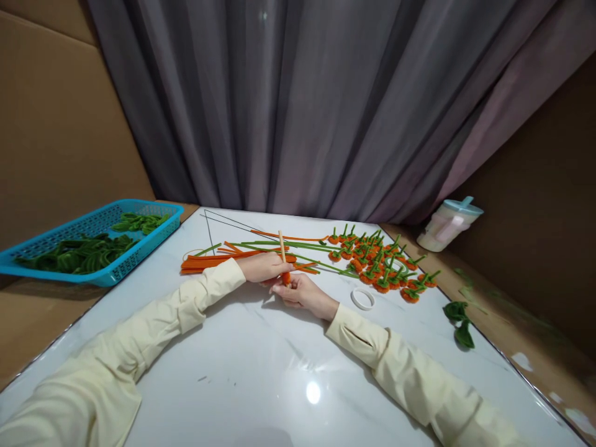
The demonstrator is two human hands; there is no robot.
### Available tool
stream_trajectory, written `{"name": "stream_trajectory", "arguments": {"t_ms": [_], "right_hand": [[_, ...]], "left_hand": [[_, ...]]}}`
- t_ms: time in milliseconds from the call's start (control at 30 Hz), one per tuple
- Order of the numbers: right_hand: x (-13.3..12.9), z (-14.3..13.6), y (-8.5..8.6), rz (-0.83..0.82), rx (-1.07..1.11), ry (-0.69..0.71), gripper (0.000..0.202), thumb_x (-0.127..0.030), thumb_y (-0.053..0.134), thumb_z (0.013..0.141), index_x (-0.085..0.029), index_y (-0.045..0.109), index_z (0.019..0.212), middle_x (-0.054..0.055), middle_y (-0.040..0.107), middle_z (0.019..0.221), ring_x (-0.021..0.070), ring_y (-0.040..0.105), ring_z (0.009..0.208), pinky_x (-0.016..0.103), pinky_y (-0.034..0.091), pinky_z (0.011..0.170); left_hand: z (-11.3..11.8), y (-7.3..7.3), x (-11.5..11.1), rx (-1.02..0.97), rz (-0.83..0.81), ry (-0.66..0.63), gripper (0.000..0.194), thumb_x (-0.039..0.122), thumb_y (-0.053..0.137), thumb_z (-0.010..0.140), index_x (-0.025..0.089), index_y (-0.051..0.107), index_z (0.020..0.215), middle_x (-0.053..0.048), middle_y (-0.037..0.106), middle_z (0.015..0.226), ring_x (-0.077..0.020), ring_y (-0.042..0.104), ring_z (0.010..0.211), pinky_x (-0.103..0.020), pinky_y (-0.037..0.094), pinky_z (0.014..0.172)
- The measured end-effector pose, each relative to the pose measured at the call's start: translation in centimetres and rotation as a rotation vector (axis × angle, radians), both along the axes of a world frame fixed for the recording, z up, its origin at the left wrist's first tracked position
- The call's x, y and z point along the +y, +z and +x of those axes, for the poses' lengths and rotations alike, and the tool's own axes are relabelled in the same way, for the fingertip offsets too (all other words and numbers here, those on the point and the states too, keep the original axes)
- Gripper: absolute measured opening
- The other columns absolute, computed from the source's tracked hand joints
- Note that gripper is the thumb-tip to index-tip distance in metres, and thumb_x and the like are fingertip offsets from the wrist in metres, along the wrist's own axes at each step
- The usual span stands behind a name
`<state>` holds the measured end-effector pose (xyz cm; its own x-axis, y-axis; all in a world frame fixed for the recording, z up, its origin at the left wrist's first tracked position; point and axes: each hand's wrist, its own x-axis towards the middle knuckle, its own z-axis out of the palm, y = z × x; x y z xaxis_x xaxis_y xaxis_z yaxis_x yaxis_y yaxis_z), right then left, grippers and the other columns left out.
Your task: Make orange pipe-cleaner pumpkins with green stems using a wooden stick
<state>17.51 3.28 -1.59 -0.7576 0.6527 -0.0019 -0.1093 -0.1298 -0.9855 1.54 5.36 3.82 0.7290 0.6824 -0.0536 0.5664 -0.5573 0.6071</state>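
Note:
Between my two hands a thin wooden stick stands nearly upright, with orange pipe cleaner around its lower part. The fingers of my left hand are closed on the stick from the left. Lower and to the right, my right hand pinches the stick's wrapped lower end; its tip is hidden by the fingers. Just behind my left hand lies a bundle of orange pipe cleaners, with loose green pipe cleaners beyond it.
Several orange pipe-cleaner pumpkins with green stems cluster at the back right. Near them lie a white tape roll and green leaves. A blue basket holds green pieces at left. A lidded cup stands right, before a grey curtain.

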Motion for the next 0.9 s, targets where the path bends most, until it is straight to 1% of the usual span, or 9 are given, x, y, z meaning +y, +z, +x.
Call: {"name": "stream_trajectory", "arguments": {"t_ms": [133,233,333,433,500,567,633,800,900], "right_hand": [[0.0,0.1,0.0,0.004,-0.012,0.013,0.036,-0.047,0.062,0.077,-0.011,0.06,0.08,-0.009,0.04,0.042,0.0039,0.033,0.034,0.017,0.015,0.031],[0.0,0.2,-0.1,-0.002,-0.021,0.006,0.039,-0.049,0.057,0.08,-0.01,0.061,0.083,-0.008,0.042,0.042,0.0042,0.034,0.033,0.017,0.016,0.029],[0.0,0.2,-0.2,-0.011,-0.026,-0.007,0.041,-0.05,0.056,0.08,-0.01,0.062,0.083,-0.007,0.044,0.041,0.0049,0.037,0.033,0.016,0.019,0.029],[0.0,0.1,-0.4,-0.018,-0.028,-0.015,0.04,-0.048,0.058,0.078,-0.009,0.064,0.083,-0.005,0.047,0.041,0.0063,0.041,0.035,0.016,0.022,0.029],[0.0,0.1,-0.4,-0.017,-0.025,-0.023,0.039,-0.046,0.06,0.077,-0.008,0.065,0.082,-0.003,0.048,0.042,0.0069,0.043,0.036,0.016,0.022,0.029],[0.0,0.0,-0.5,-0.01,-0.02,-0.032,0.037,-0.044,0.06,0.077,-0.008,0.065,0.081,-0.002,0.051,0.044,0.0072,0.044,0.037,0.016,0.023,0.029],[0.0,0.0,-0.6,0.002,-0.013,-0.035,0.036,-0.044,0.059,0.077,-0.008,0.064,0.08,-0.001,0.053,0.046,0.0069,0.044,0.037,0.016,0.022,0.028],[0.2,-0.1,-0.6,0.034,-0.001,-0.021,0.04,-0.048,0.059,0.077,-0.009,0.061,0.07,0.001,0.057,0.048,0.0036,0.035,0.031,0.017,0.016,0.026],[0.2,-0.1,-0.6,0.045,0.006,-0.011,0.042,-0.051,0.059,0.078,-0.009,0.062,0.073,0.001,0.057,0.048,0.0033,0.034,0.03,0.017,0.015,0.026]], "left_hand": [[0.0,-0.2,0.1,-0.03,-0.042,-0.001,0.057,0.043,0.025,0.093,0.015,0.055,0.054,0.0,0.05,0.038,-0.0098,0.047,0.036,-0.019,0.037,0.042],[0.0,-0.2,0.1,-0.044,-0.056,0.006,0.06,0.043,0.024,0.093,0.015,0.053,0.049,0.0,0.05,0.037,-0.0097,0.046,0.035,-0.019,0.037,0.041],[0.0,-0.1,0.0,-0.042,-0.062,-0.008,0.063,0.043,0.026,0.093,0.015,0.052,0.044,-0.001,0.049,0.035,-0.0098,0.046,0.034,-0.019,0.038,0.042],[0.2,0.0,-0.2,-0.029,-0.05,-0.041,0.064,0.042,0.027,0.093,0.015,0.053,0.041,0.0,0.049,0.034,-0.0099,0.048,0.036,-0.019,0.04,0.047],[0.4,0.1,-0.5,-0.019,-0.043,-0.049,0.062,0.038,0.027,0.094,0.015,0.055,0.044,0.0,0.05,0.036,-0.01,0.05,0.04,-0.018,0.041,0.052],[0.6,0.3,-0.7,-0.007,-0.042,-0.036,0.056,0.034,0.028,0.095,0.015,0.06,0.053,0.001,0.052,0.038,-0.0099,0.052,0.044,-0.017,0.041,0.054],[0.8,0.4,-0.8,0.011,-0.047,-0.024,0.053,0.032,0.028,0.094,0.014,0.061,0.058,0.001,0.053,0.039,-0.0099,0.052,0.044,-0.017,0.041,0.054],[0.8,0.5,-0.9,0.005,-0.124,-0.063,0.061,0.039,0.022,0.095,0.013,0.058,0.054,-0.003,0.058,0.043,-0.0099,0.053,0.043,-0.018,0.042,0.049],[0.7,0.5,-0.9,-0.004,-0.174,-0.046,0.058,0.04,0.025,0.094,0.013,0.056,0.053,-0.003,0.058,0.044,-0.0106,0.053,0.043,-0.018,0.041,0.046]]}}
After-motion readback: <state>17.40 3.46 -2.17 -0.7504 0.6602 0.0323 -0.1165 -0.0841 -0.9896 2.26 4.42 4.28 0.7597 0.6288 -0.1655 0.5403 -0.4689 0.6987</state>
